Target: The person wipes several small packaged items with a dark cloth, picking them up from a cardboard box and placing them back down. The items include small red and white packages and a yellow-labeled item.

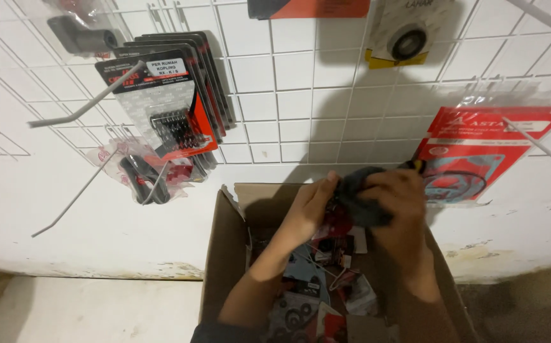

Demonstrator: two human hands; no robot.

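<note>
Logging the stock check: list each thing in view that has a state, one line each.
Cardboard box: open, flaps up, full of packets.
Dark cloth: bunched, gripped by both hands above the box.
Left hand: fingers closed on the cloth.
Right hand: fingers closed on the cloth.
Black-and-red blister packs: hanging on a wall hook.
Red gasket packet: hanging on the grid.

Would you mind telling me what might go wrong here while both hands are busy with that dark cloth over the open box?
1. Bare wire hooks jut from the wall grid beside the person; leaning in could snag a sleeve or face.
2. The left hand and right hand bunch the dark cloth around a small red item; it might slip into the cardboard box among loose packets.
</note>
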